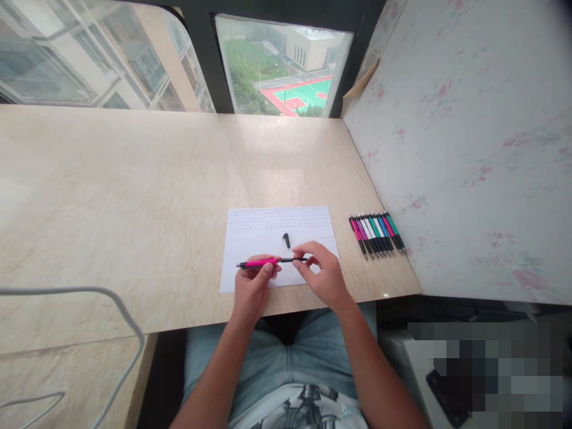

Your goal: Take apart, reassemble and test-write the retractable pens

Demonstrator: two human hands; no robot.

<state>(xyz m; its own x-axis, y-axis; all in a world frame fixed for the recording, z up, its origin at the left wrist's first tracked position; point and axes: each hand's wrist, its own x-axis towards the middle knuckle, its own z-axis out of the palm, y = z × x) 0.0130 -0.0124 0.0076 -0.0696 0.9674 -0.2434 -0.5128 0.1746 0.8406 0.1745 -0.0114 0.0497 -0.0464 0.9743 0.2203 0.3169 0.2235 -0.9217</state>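
My left hand (254,285) is closed around a pink pen barrel (257,263), which lies nearly level and has a dark clip end at the left. From the barrel's right end a thin black refill (286,260) sticks out. The thumb and fingertips of my right hand (322,271) pinch this refill near its tip. Both hands are over a white sheet of paper (236,244) with rows of handwriting along its upper part. A small black pen part (286,240) rests on the sheet, just beyond the refill.
Right of the paper, several pens (376,234) in pink, purple, white, green and blue lie side by side near the wall (469,149). The marble-look tabletop (134,208) reaches back to the windows (286,71). A grey cable (120,310) loops at the left front.
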